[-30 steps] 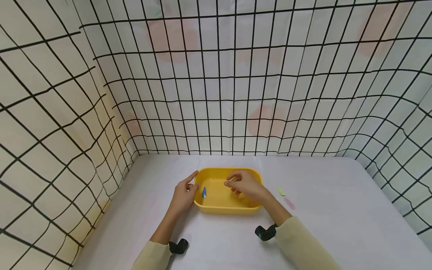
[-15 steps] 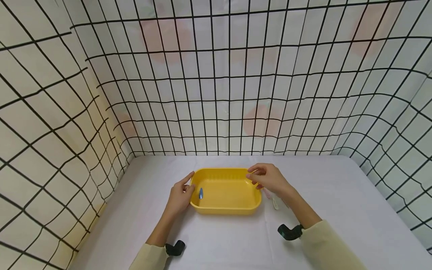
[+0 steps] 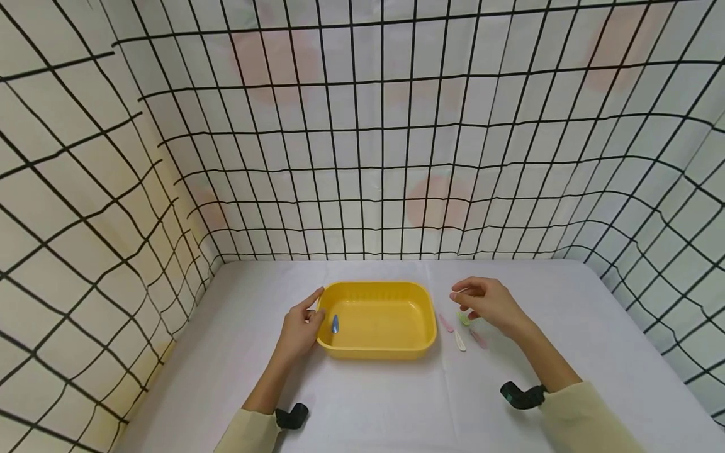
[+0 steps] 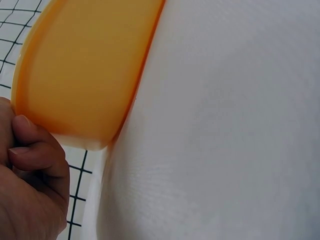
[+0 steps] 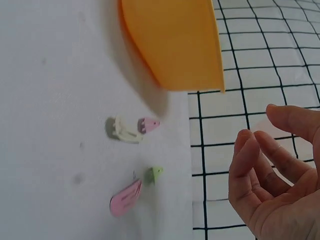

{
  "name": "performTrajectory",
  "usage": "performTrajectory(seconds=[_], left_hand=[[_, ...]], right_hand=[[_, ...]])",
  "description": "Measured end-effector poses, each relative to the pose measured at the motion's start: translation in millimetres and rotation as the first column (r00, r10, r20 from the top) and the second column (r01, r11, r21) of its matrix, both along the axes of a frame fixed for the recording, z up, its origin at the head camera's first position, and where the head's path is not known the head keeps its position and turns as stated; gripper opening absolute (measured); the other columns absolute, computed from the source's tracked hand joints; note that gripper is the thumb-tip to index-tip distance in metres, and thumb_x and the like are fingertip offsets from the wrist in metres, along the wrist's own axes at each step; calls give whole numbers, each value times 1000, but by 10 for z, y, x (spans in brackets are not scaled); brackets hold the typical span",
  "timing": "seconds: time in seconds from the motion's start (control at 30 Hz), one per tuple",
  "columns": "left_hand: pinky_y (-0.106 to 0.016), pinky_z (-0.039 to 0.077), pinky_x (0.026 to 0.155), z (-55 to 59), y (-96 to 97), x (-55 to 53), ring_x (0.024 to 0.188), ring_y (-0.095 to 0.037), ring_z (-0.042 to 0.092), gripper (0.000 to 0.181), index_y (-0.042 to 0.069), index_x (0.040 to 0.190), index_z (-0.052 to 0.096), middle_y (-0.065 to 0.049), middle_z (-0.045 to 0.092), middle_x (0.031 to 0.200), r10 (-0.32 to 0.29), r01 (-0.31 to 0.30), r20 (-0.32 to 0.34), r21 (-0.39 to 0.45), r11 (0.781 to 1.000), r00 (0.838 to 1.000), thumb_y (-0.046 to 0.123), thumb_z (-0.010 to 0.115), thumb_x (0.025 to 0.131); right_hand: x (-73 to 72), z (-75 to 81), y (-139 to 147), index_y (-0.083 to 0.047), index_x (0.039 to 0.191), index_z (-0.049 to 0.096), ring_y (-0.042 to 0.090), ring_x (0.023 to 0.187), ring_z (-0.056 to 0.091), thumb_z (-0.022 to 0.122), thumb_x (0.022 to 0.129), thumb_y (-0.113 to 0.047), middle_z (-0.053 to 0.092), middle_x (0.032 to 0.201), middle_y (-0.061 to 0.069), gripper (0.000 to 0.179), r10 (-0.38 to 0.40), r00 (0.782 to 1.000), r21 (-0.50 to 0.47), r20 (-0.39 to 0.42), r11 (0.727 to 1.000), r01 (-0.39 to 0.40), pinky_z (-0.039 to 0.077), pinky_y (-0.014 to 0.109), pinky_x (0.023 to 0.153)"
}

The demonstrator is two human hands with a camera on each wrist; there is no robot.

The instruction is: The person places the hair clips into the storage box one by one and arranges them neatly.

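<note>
A yellow plastic tray (image 3: 376, 350) stands on the white table, with a blue hair clip (image 3: 335, 324) lying inside near its left end. My left hand (image 3: 298, 328) grips the tray's left rim, thumb at the edge and index finger stretched along it; the left wrist view shows other fingers curled against the outer wall. To the right of the tray, my right hand (image 3: 491, 306) hovers with loosely bent fingers, thumb and fingertips apart and nothing between them. Near it lie a green hair clip (image 5: 155, 173), a white hair clip (image 5: 126, 131) and two pink hair clips (image 5: 125, 198).
White cloth covers the table (image 3: 374, 402). Behind and at both sides rise pale walls with a black grid (image 3: 385, 151). A black wrist camera (image 3: 522, 396) sits on the right wrist, another wrist camera (image 3: 292, 416) on the left.
My right hand has moved right, from over the tray's inside past its right rim to above the hair clips. The left hand keeps its hold on the rim; the blue clip stays in the tray.
</note>
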State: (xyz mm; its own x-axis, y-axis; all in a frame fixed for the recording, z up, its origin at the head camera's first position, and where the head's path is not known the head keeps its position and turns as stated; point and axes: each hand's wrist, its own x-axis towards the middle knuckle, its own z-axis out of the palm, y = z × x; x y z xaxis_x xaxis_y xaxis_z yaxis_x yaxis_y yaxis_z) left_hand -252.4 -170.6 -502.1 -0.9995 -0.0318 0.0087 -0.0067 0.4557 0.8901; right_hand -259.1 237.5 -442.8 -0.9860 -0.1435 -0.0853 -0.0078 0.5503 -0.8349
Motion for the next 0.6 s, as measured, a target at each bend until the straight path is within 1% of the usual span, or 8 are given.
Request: performTrajectory(seconds=[0.23,0.33,0.5,0.6], left_hand=[[-22,42,48,-6,-8,-2,50,-16,42,53,27,153,52,0,44,63,6,-6,0,-8,1000,1000,21,62,100],[-21,41,48,-4,-6,-1,50,-15,42,54,26,153,52,0,44,63,5,-6,-11,-8,1000,1000,21,62,100],[-21,41,47,-5,-2,-2,50,-14,42,54,24,153,52,1,44,63,6,-6,-21,-15,1000,1000,19,62,100],[-21,42,48,-9,-1,-4,50,-14,42,54,25,153,52,0,44,63,7,-7,-17,-17,1000,1000,20,62,100]], right_hand=[[40,-79,182,-1,131,63,33,95,65,69,98,-38,72,113,21,50,-5,1000,63,-28,998,7,58,31,72],[58,-131,251,-1,130,64,32,95,65,70,97,-39,72,112,20,50,-18,1000,78,-18,997,19,57,31,70],[92,-256,367,-1,129,64,28,92,65,70,97,-37,73,110,16,49,-17,1000,101,11,995,16,57,32,68],[108,-330,423,-1,129,65,25,90,64,71,97,-37,73,109,13,48,-24,1000,113,20,993,21,57,32,67]])
